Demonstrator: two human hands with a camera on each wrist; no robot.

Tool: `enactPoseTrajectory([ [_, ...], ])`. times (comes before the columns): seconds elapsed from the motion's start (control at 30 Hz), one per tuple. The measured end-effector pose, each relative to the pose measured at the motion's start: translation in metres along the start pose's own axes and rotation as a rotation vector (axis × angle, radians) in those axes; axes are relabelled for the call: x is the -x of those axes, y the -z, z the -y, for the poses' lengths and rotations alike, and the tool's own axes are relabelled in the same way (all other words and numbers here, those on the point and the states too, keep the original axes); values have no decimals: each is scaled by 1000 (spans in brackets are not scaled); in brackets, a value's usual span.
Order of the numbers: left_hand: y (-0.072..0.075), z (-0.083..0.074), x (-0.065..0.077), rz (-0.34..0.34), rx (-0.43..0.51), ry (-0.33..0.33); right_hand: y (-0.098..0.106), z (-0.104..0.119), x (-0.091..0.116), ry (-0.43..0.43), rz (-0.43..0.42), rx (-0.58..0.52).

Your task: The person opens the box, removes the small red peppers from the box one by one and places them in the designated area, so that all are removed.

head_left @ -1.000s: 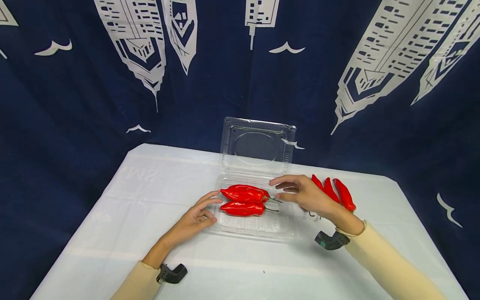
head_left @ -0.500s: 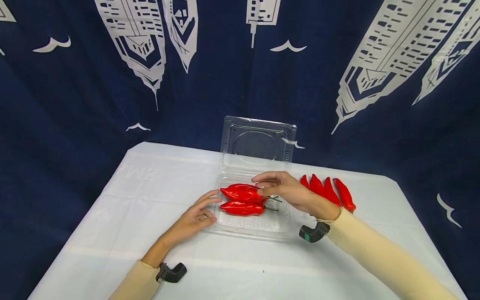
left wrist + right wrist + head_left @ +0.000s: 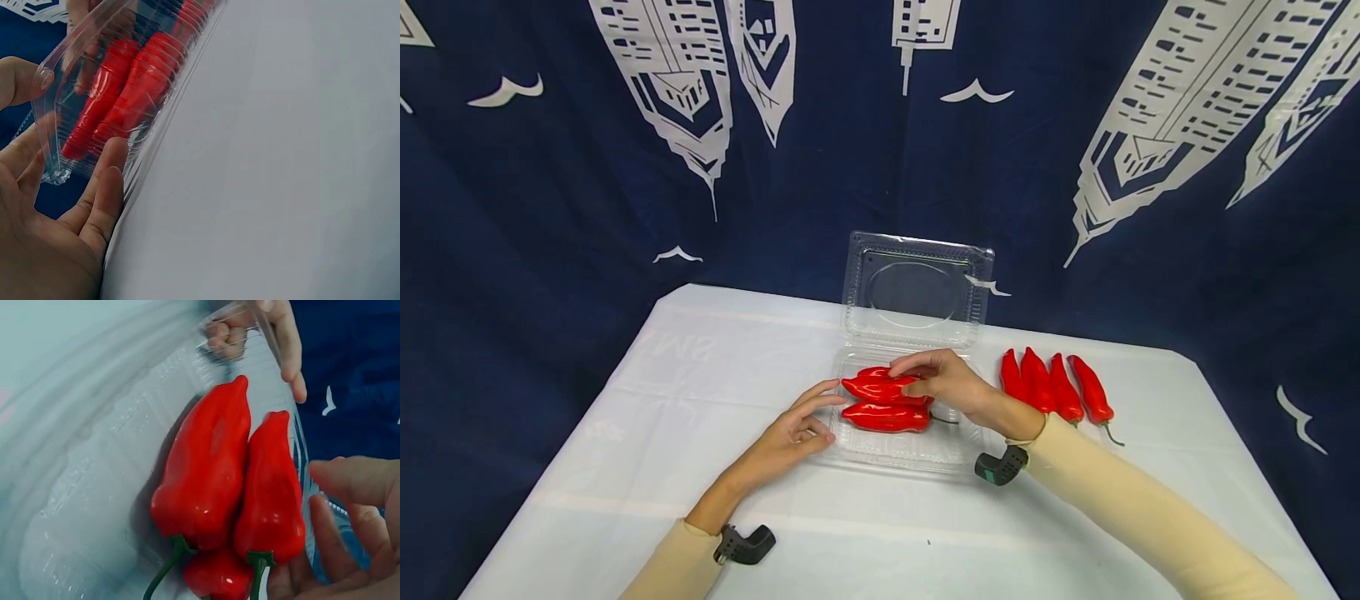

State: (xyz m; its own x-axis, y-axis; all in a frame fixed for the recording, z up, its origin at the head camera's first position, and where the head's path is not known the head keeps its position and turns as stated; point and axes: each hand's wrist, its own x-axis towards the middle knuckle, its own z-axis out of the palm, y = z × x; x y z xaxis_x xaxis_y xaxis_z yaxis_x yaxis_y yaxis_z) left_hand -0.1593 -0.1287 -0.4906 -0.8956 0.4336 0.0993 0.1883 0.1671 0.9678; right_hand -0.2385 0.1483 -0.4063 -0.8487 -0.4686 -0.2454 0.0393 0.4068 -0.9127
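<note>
A clear plastic clamshell container (image 3: 895,460) lies with its lid (image 3: 917,292) raised behind it. Inside are three red chili peppers: one in front (image 3: 886,417), one behind it (image 3: 270,494) and a third (image 3: 220,575) partly hidden between them at the stem end. My left hand (image 3: 790,429) rests its fingers along the container's left side; in the left wrist view the thumb meets the rim and fingertips touch the wall. My right hand (image 3: 951,382) reaches in over the stem end, its loosely bent fingers against the rear pepper, partly covering it.
Several more red chili peppers (image 3: 1063,392) lie side by side on the white-covered table (image 3: 760,533), right of the container. A dark blue curtain (image 3: 820,192) with white building shapes hangs behind the table's far edge. Black wrist cameras (image 3: 747,546) sit on both wrists.
My right hand has moved left from beside the pepper stems onto the rear pepper, uncovering the loose peppers at right. The left hand and the container have stayed in place.
</note>
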Motion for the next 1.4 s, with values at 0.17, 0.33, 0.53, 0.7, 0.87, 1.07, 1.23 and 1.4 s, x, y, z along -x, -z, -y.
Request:
enactPoseTrajectory([
  [0.17, 0, 0, 0, -1, 1, 15, -5, -4, -2, -24, 6, 44],
  [0.33, 0, -2, 1, 4, 4, 7, -9, -6, -2, 1, 20, 85],
  [0.53, 0, -2, 0, 5, 1, -2, -12, -6, -2, -25, 10, 147],
  [0.7, 1, -1, 0, 5, 5, -9, -12, -5, -1, 1, 19, 190],
  [0.87, 1, -2, 0, 4, 3, 4, -11, -5, 0, -3, 16, 189],
  [1.07, 1, -2, -1, 0, -5, 15, -13, -5, 2, 3, 62, 160],
  [1.23, 1, -2, 0, 5, -1, 11, -16, -7, 4, 8, 117, 197],
  [1.4, 1, -2, 0, 9, 0, 9, -19, -9, 5, -8, 145, 220],
])
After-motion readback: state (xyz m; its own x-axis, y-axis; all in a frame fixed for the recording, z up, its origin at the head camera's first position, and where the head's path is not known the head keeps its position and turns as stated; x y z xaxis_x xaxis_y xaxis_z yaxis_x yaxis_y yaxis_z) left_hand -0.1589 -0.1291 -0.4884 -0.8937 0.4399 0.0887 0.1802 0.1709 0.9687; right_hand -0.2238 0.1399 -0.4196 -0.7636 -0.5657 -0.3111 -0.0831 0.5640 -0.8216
